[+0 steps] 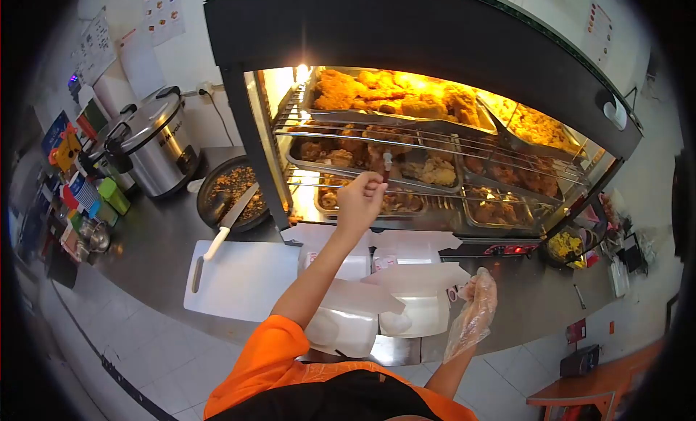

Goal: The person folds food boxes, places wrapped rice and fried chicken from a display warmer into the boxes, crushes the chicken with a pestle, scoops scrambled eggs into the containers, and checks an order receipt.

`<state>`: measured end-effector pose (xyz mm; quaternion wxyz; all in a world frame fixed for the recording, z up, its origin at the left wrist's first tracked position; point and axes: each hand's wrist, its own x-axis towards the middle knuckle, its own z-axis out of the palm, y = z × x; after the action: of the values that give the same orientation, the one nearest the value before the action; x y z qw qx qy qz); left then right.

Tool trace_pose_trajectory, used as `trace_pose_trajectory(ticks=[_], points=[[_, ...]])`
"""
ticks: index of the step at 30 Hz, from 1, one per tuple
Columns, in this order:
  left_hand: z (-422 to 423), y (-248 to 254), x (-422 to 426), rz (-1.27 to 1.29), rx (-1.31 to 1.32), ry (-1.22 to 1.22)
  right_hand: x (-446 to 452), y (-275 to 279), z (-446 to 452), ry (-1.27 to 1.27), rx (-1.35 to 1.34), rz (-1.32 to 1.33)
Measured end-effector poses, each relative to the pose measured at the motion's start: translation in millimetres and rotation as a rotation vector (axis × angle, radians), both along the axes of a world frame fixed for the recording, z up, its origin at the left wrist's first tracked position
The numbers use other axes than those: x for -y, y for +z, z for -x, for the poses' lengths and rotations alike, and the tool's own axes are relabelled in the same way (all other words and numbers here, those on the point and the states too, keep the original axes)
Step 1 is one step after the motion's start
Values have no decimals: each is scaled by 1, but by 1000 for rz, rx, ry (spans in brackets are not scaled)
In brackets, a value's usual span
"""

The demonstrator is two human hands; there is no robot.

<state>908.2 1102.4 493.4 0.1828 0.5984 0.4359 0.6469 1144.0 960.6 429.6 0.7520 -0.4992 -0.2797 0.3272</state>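
Note:
My left hand [361,202] is bare and raised before the warming cabinet, its fingers pinched beside a small dark-red handle with a grey top [387,166]. Whether the fingers touch this handle is unclear. Fried chicken [406,95] lies behind it in metal trays on wire racks. My right hand [480,294] wears a loose clear plastic glove, its fingers curled together near the right edge of the open boxes; anything within them is hidden. Several white boxes with raised lids, one of them nearest the right hand [424,316], stand below the cabinet, with pale rounded contents in the front two.
A white cutting board [246,280] lies left of the boxes. A knife [233,219] rests across its edge and a dark pan [225,185] of brown bits. A steel cooker [161,142] stands behind. A bowl of yellow food [565,248] is at the right.

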Motion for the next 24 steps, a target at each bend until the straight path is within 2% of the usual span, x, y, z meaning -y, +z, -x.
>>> trace_pose_trajectory(ticks=[5, 8, 12, 14, 19, 22, 24], points=[[-36, 6, -4, -39, -57, -85, 16, 5, -22, -72, -32, -73], [-49, 1, -5, -56, -51, -24, 23, 6, -40, -152, -120, -38], [-51, 0, 0, -37, -44, 16, 17, -8, -56, -137, -151, -94], [-52, 1, 1, -58, -60, 41, 11, -5, -51, -78, -181, -162], [-55, -1, 0, -60, -60, 55, -2, 22, -8, -46, -72, -105], [-66, -2, -3, -61, -105, 4, -5, 31, 14, -7, -45, -107], [-77, 2, -3, -42, -128, -146, -6, 34, 24, 42, -3, -104]])
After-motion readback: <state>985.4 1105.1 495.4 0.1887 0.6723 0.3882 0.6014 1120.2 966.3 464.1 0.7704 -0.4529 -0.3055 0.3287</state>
